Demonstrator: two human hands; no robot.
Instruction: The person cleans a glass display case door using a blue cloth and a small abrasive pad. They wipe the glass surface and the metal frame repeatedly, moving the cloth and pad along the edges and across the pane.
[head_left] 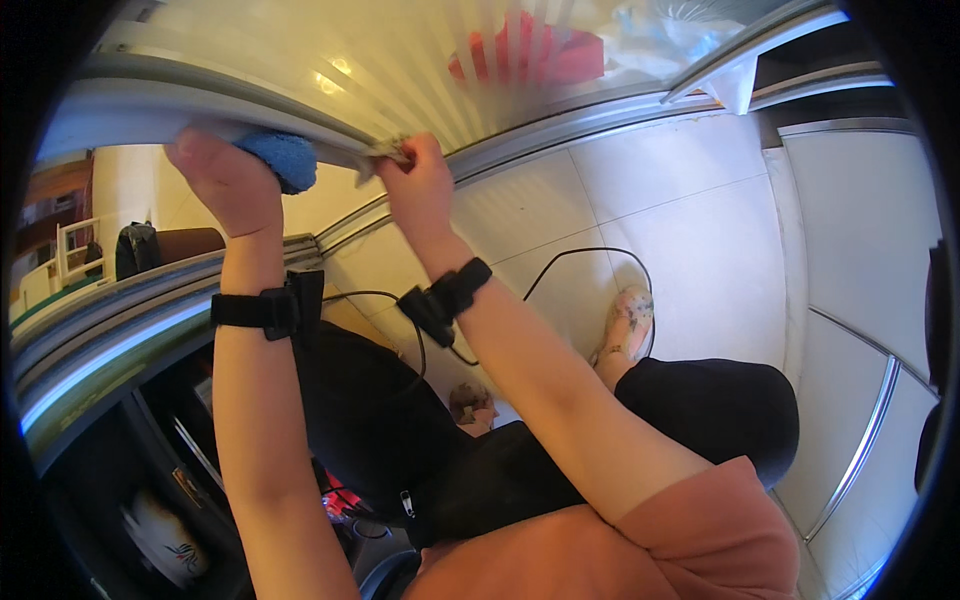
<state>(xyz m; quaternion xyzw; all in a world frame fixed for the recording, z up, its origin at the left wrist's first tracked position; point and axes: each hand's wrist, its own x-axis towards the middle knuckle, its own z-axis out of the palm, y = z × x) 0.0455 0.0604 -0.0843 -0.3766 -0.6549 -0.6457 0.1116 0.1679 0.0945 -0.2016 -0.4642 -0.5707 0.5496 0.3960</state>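
My left hand (228, 185) is up at the edge of a glass sliding door (200, 112) with a pale metal frame. A rough-textured blue sponge (285, 160) sticks out from its thumb side, against the frame; the fingers are partly hidden and blurred. Close to its right, my right hand (420, 185) is closed in a pinch on a small greyish cloth (385, 152), which touches the same door edge. Both wrists wear black straps with a small block.
Behind the ribbed glass lies a red thing (530, 52). Metal floor tracks (350, 225) run below the door. A black cable (590, 250) loops across the tiled floor (690, 260) beside my foot. White cabinets (860, 220) stand at right, a dark cabinet (130, 480) at lower left.
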